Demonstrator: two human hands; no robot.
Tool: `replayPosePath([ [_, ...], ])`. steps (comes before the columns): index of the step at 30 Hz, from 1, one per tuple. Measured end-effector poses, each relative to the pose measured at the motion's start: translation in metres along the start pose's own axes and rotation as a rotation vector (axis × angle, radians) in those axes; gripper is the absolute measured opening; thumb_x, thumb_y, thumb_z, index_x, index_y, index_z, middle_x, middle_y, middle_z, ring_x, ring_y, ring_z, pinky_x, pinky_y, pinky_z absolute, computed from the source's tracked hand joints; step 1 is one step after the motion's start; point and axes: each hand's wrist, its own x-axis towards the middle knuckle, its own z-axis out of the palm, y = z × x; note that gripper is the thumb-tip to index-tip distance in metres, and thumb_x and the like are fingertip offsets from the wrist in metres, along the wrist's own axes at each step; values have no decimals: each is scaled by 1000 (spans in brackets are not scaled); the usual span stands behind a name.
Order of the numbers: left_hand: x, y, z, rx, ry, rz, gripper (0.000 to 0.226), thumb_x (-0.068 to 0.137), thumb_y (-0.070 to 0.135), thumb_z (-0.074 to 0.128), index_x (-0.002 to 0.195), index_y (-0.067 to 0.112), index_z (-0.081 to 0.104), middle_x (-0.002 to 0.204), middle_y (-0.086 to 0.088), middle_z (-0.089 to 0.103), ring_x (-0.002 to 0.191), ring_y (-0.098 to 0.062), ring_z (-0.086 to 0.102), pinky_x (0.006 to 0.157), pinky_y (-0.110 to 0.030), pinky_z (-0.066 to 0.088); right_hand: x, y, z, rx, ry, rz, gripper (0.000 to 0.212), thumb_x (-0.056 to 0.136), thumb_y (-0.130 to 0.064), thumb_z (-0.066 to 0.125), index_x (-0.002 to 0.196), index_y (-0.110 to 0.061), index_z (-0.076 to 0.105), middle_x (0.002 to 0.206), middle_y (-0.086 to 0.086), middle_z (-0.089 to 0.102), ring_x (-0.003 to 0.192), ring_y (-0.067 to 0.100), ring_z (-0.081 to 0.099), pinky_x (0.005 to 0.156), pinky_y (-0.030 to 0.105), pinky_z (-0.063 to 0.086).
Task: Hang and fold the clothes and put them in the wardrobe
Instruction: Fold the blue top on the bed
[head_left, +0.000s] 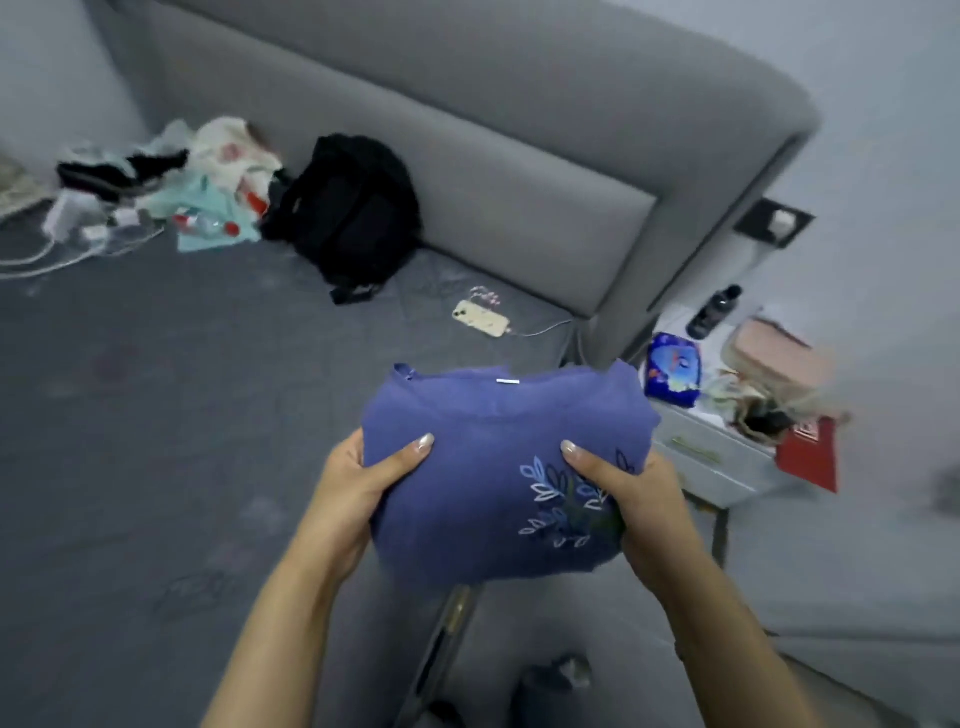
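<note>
A folded blue-purple top with a pale leaf embroidery on its front is held up in front of me, above the edge of the grey bed. My left hand grips its left side, thumb on top. My right hand grips its right side, thumb pressed beside the embroidery. The collar with a small white label faces away from me. No wardrobe or hanger is in view.
A black backpack leans on the grey headboard. A heap of clothes and cables lies at the far left. A phone charges on the mattress. A cluttered bedside table stands to the right.
</note>
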Motion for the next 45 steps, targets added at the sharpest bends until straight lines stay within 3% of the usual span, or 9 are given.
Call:
replayPosePath([
  [4,-9,18,115,117,-269,2,30,67,25,85,95,24,75,99,-3,76,90,-17,73,62,-19,54,-54,-39,-96,84,257,-83,44,60,-18,81,102,-9,70,92,11,76,80,30,74,57,32,59],
  [7,-22,21,215,177,-470,-4,32,69,25,83,98,20,74,99,-5,76,91,-18,73,61,-20,54,-95,-66,-173,150,449,-174,37,60,-16,80,96,-9,72,90,13,76,78,32,74,56,32,58],
  [13,-83,4,420,269,-833,27,33,71,35,77,102,26,73,103,-1,75,96,-17,71,74,-28,53,-185,-107,-328,256,779,-367,37,61,-20,79,95,-8,73,92,15,75,80,34,73,61,38,61],
  [17,-146,-18,541,232,-1024,72,26,72,33,76,97,27,73,99,1,76,90,-14,72,61,-17,53,-252,-129,-428,261,947,-461,40,62,-22,80,98,-10,71,93,11,76,79,31,74,58,32,58],
  [20,-192,-33,618,218,-1211,70,27,75,34,75,102,28,73,103,1,75,95,-15,72,69,-24,54,-300,-147,-492,238,1070,-539,41,60,-23,82,98,-12,71,94,10,76,81,31,74,60,32,59],
  [23,-233,-42,688,173,-1371,70,26,80,32,74,105,29,72,106,1,74,97,-16,71,71,-23,56,-346,-166,-541,231,1191,-618,27,61,-18,82,88,-17,75,91,11,76,78,29,74,57,29,58],
  [27,-286,-44,778,104,-1576,57,23,82,31,75,105,30,72,106,2,74,97,-16,71,67,-18,55,-401,-195,-590,208,1379,-745,46,57,-20,84,99,-9,71,96,12,75,82,30,74,59,30,57],
  [36,-394,-18,938,-136,-2046,73,26,85,24,73,110,30,69,112,4,73,101,-14,70,70,-19,55,-494,-271,-639,43,1773,-987,32,68,-10,80,98,-10,72,97,7,76,83,23,74,61,26,57],
  [45,-542,19,1027,-303,-2194,108,35,82,21,76,109,37,61,98,17,73,86,-5,71,60,-17,55,-624,-348,-657,-220,2039,-911,30,74,-8,80,101,-11,69,92,6,76,79,23,74,60,27,57],
])
